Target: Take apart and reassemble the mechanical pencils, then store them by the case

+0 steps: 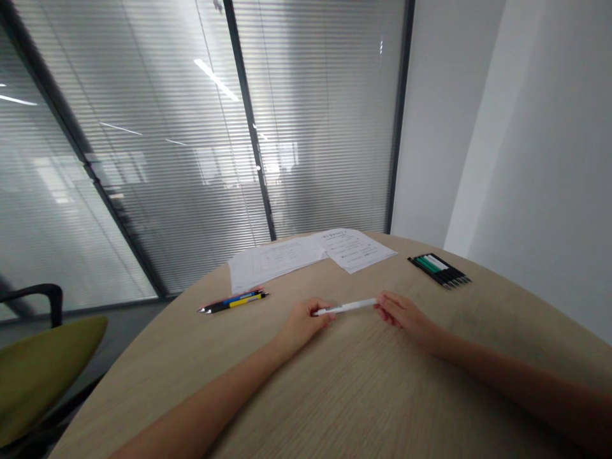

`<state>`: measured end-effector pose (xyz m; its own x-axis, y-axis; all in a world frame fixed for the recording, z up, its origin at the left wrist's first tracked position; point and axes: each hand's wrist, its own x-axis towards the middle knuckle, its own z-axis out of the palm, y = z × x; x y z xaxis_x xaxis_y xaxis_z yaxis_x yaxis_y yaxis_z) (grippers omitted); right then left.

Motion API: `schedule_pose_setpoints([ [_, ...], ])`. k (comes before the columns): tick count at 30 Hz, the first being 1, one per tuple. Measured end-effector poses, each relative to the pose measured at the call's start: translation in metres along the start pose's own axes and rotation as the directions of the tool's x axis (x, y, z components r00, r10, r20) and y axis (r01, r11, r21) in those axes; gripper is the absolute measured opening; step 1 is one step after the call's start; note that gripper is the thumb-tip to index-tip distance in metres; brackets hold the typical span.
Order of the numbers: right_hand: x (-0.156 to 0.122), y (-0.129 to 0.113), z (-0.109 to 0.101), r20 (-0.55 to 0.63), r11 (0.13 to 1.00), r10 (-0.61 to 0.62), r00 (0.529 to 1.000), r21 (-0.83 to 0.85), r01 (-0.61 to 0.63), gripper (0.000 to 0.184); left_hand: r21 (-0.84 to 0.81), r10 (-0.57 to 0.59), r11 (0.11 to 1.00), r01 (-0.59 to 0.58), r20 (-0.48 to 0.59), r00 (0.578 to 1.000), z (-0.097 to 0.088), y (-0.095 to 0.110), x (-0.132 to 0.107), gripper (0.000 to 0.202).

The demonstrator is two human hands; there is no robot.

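A slim white pen (pixel 352 306) is held level just over the table, spanning the gap between my two hands. My left hand (pixel 306 320) pinches its left end, where some dark marking shows. The fingers of my right hand (pixel 400 313) are closed on the right end and hide its tip. Left of my left hand lie several pens (pixel 234 301) side by side, with red, blue and yellow bodies. A row of black pens (pixel 440 271), some with green or white parts, lies beyond my right hand.
Printed paper sheets (pixel 356 252) overlap at the far side of the round wooden table (pixel 306 395). A green chair (pixel 48 370) with a black armrest stands at the left. Glass panels with blinds (pixel 325 127) and a white wall (pixel 535 159) rise behind the table.
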<state>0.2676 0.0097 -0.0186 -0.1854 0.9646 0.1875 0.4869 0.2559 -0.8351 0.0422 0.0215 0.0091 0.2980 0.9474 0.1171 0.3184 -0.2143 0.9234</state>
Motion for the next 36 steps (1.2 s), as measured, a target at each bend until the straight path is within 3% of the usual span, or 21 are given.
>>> schedule_pose_setpoints([
  [6,-0.0014,0.0003,0.0012,-0.046,0.998,0.017,0.999,-0.064,-0.02,0.037,-0.003,-0.008,1.0,0.008,-0.044,0.999,0.005,0.0034,-0.0062,0.004],
  [10,-0.0022,0.0,0.0012,-0.05,0.995,-0.005,0.999,-0.103,0.0,0.037,-0.133,-0.085,0.988,0.075,-0.066,0.994,0.0051,0.0061,-0.0071,0.01],
  [13,-0.0018,0.0009,0.0011,-0.038,0.993,-0.023,0.999,-0.12,0.019,0.036,-0.244,-0.107,0.965,0.093,-0.045,0.993,0.0032,0.0074,-0.0067,0.015],
  [21,-0.0039,-0.0028,0.0001,-0.064,0.973,-0.078,0.995,-0.223,0.062,0.029,-0.33,-0.124,0.936,0.125,0.022,0.992,0.0001,0.0024,-0.0035,0.02],
  [28,-0.0026,-0.0043,0.0008,-0.063,0.986,-0.14,0.988,-0.095,0.134,0.017,-0.367,-0.123,0.923,0.116,0.007,0.992,0.0002,0.0011,-0.0029,0.019],
  [31,-0.0022,-0.0026,0.0011,-0.043,0.993,-0.112,0.993,-0.035,0.111,0.023,-0.354,-0.111,0.929,0.103,-0.003,0.994,0.0012,0.0018,-0.004,0.019],
  [36,-0.0022,0.0037,0.0008,-0.043,0.991,0.031,0.999,-0.129,-0.036,0.044,-0.328,-0.086,0.941,0.082,0.002,0.996,0.0039,0.0008,-0.0052,0.019],
])
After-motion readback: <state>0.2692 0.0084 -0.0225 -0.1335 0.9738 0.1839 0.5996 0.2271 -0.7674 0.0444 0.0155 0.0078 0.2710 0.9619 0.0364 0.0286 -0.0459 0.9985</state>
